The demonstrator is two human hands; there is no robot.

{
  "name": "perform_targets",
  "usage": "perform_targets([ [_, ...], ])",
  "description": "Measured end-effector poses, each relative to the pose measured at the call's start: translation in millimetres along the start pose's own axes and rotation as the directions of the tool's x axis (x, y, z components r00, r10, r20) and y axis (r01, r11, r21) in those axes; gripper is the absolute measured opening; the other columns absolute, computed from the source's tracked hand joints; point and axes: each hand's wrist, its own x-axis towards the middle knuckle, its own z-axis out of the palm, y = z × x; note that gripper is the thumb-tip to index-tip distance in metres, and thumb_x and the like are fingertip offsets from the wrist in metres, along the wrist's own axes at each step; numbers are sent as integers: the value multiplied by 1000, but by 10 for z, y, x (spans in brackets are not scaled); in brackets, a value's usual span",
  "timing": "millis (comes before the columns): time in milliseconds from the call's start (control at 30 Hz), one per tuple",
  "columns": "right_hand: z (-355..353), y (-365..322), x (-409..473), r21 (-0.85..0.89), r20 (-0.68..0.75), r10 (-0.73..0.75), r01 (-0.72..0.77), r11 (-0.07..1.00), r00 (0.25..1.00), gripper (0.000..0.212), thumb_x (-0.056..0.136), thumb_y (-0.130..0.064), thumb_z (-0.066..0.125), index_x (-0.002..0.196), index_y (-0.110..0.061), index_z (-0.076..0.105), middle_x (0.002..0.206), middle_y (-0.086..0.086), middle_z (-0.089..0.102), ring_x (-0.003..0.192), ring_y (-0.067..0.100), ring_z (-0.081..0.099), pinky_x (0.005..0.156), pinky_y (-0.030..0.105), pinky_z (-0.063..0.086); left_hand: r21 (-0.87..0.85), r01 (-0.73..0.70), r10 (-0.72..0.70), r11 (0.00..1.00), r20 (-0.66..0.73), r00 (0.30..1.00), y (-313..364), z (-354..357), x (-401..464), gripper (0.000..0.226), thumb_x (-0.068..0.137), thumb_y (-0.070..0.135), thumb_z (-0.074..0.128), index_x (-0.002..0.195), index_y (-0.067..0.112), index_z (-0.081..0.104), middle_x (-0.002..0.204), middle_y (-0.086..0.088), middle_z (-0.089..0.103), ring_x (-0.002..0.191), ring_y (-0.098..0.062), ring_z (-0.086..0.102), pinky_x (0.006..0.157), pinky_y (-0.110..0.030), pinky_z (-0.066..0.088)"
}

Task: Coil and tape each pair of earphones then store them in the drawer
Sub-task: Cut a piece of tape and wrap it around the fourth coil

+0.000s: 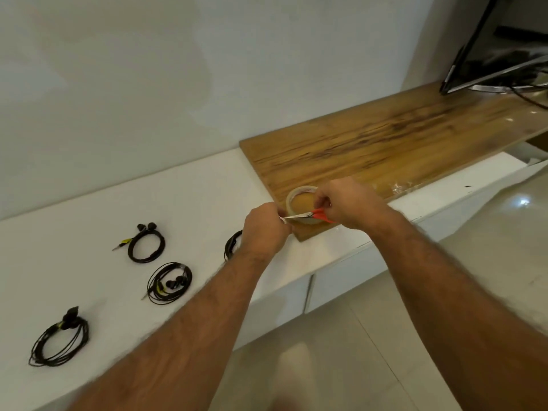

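Right grip [345, 201] curled through the red handles of small scissors [311, 215], blades pointing left toward the other hand. Left grip [267, 225] pinching the free end of a clear tape strip [283, 218], right at the blade tips; strip itself barely visible. Behind the scissors, a roll of clear tape [299, 194] standing on the near corner of a wooden board [385, 143], which lies on the white tabletop [192, 203] against the wall. Just below the left wrist, a black coiled pair of earphones [232, 243], partly hidden by the hand. Further left on the tabletop, three more black coiled pairs, well apart from each other: one coil [146, 244] toward the wall with buds on top and plug sticking out left, a middle coil [170, 283] with buds lying inside the loop, and a near coil [60, 339] close to the front edge at far left. Below the tabletop edge, white drawer fronts [341, 289], closed. At far right on the board, the corner of a dark screen [489, 54] with cables beside it
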Motion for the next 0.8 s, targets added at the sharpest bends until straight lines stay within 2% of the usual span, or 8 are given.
perform_targets([
  [200, 82, 63, -33, -80, -36, -61, 58, 995, 997, 13, 89, -32, 68, 102, -30, 71, 102, -8, 68, 87, 13, 59, 60, 23, 37, -47, -17, 16, 999, -20, 1000, 2, 82, 9, 18, 81, 24, 73, 97, 19, 67, 91, 1, 65, 92, -19, 59, 72, -26, 39],
  [333, 72, 79, -48, -98, -50, -82, 77, 992, 995, 18, 88, -35, 68, 105, -28, 69, 102, -6, 69, 90, 14, 61, 65, 26, 40, -88, -38, 31, 995, -78, 996, -37, 132, 16, 4, 86, 23, 68, 89, 21, 66, 77, 9, 57, 84, -16, 59, 68, -24, 37],
  [533, -25, -5, -107, -147, 42, -96, 102, 984, 994, 29, 90, -34, 66, 118, -29, 65, 107, -6, 67, 89, 12, 58, 55, 21, 31, -103, -90, 77, 991, -126, 989, -64, 192, 38, 5, 85, 25, 68, 88, 22, 67, 75, 10, 58, 77, -14, 56, 67, -25, 39],
  [667, -64, -39, -175, -122, 118, -58, 73, 990, 991, 25, 88, -33, 69, 112, -26, 68, 97, -8, 63, 74, 7, 55, 56, 20, 41, -122, -110, 93, 986, -136, 986, -88, 230, 35, 1, 86, 26, 66, 87, 25, 66, 71, 16, 55, 73, -10, 54, 64, -24, 37],
  [733, -28, -41, -195, -75, 111, -27, 36, 997, 993, 28, 86, -31, 71, 113, -25, 68, 103, -4, 66, 81, 9, 58, 65, 23, 48, -121, -109, 92, 987, -140, 986, -87, 250, 26, 2, 88, 26, 65, 87, 25, 64, 68, 16, 53, 71, -10, 53, 63, -25, 37],
  [800, 22, -48, -217, -18, 98, 10, -9, 1000, 995, 31, 86, -29, 72, 116, -22, 68, 109, 0, 68, 87, 12, 59, 70, 25, 49, -119, -102, 85, 988, -140, 986, -86, 265, 12, 3, 90, 26, 62, 87, 25, 62, 67, 15, 53, 70, -12, 53, 63, -26, 38],
])
